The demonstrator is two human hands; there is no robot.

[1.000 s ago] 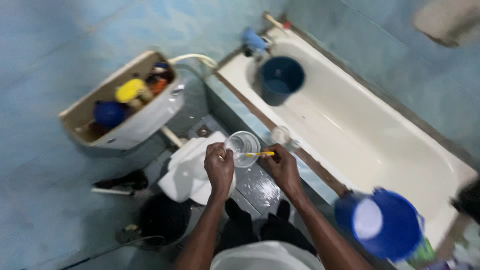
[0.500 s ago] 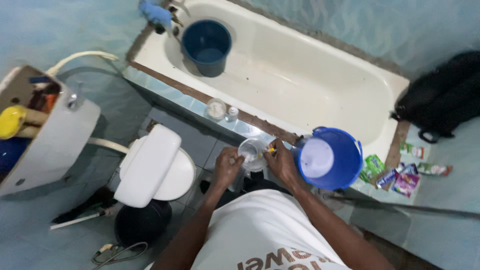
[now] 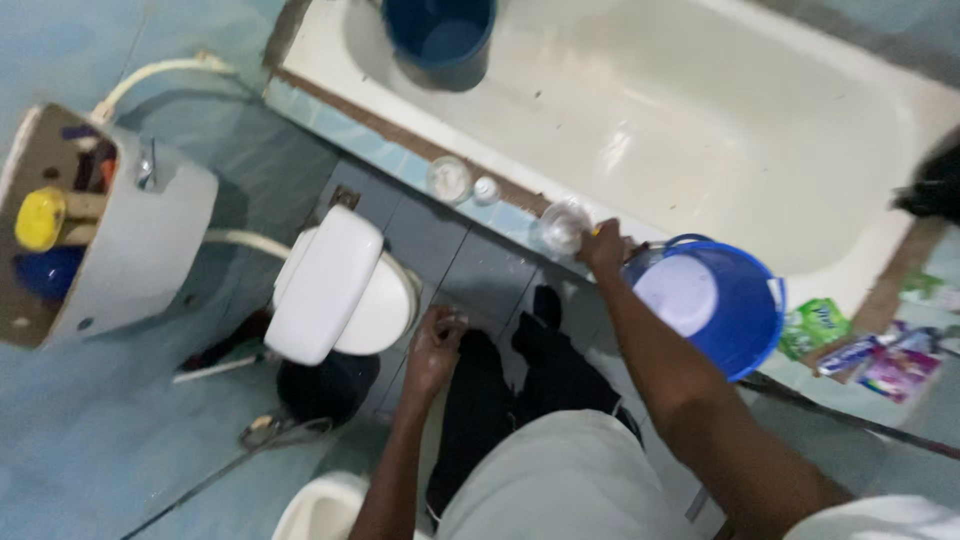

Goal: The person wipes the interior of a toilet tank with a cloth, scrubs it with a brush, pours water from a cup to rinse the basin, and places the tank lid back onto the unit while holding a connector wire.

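My right hand (image 3: 604, 247) reaches to the tiled ledge of the white bathtub (image 3: 760, 130) and holds a clear plastic cup (image 3: 560, 226) there, with something small and yellow between the fingers. My left hand (image 3: 436, 345) hangs lower, near my dark trouser leg, fingers curled with nothing visible in them. A blue bucket (image 3: 712, 300) with white contents stands right beside my right forearm. Two small round containers (image 3: 450, 179) sit on the ledge to the left of the cup.
A white toilet (image 3: 335, 285) with its lid down stands at the left, next to an open cistern (image 3: 95, 225) with a yellow float. A dark blue bucket (image 3: 440, 35) sits in the tub. Colourful sachets (image 3: 860, 350) lie on the floor at the right.
My left hand has let go of the cup and dropped to my leg. My right hand has carried the cup to the tub ledge. The view has swung left.
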